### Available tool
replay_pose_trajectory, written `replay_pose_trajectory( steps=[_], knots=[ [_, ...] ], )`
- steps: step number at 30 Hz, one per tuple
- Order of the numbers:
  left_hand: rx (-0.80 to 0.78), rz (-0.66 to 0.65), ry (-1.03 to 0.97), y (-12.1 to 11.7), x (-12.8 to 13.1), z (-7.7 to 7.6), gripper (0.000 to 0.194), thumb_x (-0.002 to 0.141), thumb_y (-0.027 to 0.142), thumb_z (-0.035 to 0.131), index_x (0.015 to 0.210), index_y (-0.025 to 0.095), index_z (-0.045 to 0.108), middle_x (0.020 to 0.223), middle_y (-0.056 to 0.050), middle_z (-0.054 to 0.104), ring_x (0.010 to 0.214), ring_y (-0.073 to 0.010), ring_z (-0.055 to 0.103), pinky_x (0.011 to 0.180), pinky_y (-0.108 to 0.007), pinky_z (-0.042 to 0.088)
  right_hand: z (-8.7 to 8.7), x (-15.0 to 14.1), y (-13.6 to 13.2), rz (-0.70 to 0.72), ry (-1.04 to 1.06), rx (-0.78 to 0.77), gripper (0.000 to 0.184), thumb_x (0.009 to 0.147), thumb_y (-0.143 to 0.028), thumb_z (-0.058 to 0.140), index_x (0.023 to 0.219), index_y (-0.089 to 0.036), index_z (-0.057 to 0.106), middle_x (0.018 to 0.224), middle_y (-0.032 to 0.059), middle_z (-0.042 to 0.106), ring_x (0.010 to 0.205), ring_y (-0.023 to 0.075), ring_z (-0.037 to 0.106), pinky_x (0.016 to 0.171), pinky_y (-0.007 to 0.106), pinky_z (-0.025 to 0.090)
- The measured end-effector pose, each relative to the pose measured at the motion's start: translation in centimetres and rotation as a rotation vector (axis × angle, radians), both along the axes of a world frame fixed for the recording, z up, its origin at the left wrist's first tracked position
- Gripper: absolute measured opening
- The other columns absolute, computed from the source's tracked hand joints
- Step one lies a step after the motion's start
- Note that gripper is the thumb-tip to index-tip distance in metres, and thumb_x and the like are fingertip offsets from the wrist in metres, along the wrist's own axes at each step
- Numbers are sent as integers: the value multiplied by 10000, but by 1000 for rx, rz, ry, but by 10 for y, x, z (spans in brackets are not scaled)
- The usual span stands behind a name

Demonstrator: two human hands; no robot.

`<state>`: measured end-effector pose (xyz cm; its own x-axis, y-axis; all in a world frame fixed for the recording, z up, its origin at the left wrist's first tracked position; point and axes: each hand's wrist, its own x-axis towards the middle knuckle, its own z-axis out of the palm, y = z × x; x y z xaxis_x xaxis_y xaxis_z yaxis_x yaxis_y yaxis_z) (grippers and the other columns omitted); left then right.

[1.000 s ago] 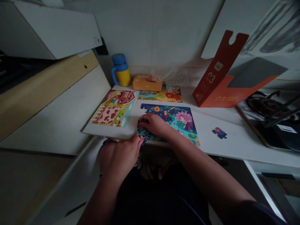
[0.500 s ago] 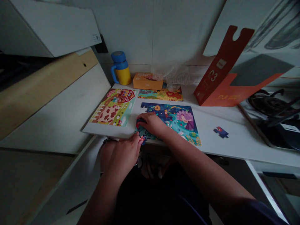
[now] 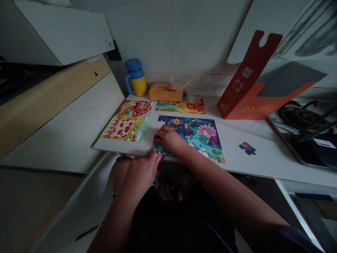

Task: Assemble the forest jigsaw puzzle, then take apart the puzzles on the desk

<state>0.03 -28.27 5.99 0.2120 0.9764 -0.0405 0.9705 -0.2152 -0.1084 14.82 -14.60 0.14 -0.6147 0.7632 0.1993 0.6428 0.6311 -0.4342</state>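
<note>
The farm picture (image 3: 127, 121) lies flat at the left of the white table (image 3: 231, 135), in front of the blue-and-yellow mug (image 3: 138, 82). The left hand (image 3: 140, 167) pinches a puzzle piece (image 3: 160, 157) at the front edge. The right hand (image 3: 170, 138) bends its fingers over the left part of the dark-blue puzzle (image 3: 204, 138); its grip cannot be determined. A loose piece (image 3: 247, 148) lies right of the puzzle, apart from it

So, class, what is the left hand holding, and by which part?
The left hand pinches a small dark-blue and red jigsaw piece by its left side; the fingers hide the exact grip.
</note>
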Motion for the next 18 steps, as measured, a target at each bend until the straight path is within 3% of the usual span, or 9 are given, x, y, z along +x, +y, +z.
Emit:
replay_pose_trajectory(
  steps=[6, 11, 14, 18],
  knots=[
    [-4, 20, -24, -1, 1, 0, 425, 1108, 361, 368, 1323, 185, 690, 843, -152, 788, 823, -306, 780, 720, -349, 525, 17, 37, -15, -79, 134, 39, 206, 1044, -195, 563, 1169, -158, 722, 1179, 129, 688, 1087, 233, 660, 1004, 327, 488],
    [-9, 38, -135, 2, -11, -9, 399, 1094, 426, 410, 1298, 250, 705, 903, -125, 805, 822, -295, 772, 711, -342, 510, 17, 91, -40, -204, 140, -31, 195, 1051, -274, 540, 1098, -203, 716, 1099, 93, 740, 976, 231, 702, 851, 321, 508],
    [-85, 55, -394, 15, -28, -14, 364, 1069, 490, 464, 1169, 275, 740, 955, -77, 813, 827, -250, 756, 718, -309, 509, 10, 112, -50, -236, 115, -109, 200, 1046, -320, 547, 1066, -223, 721, 1041, 63, 769, 890, 215, 711, 778, 307, 493],
    [-162, 90, -894, 53, -52, -20, 444, 1011, 595, 532, 1027, 208, 749, 1014, -61, 810, 912, -234, 742, 792, -301, 543, 4, 117, -56, -224, 95, -114, 225, 1048, -341, 540, 1069, -229, 734, 1027, 61, 776, 898, 215, 712, 754, 298, 479]
  ],
)
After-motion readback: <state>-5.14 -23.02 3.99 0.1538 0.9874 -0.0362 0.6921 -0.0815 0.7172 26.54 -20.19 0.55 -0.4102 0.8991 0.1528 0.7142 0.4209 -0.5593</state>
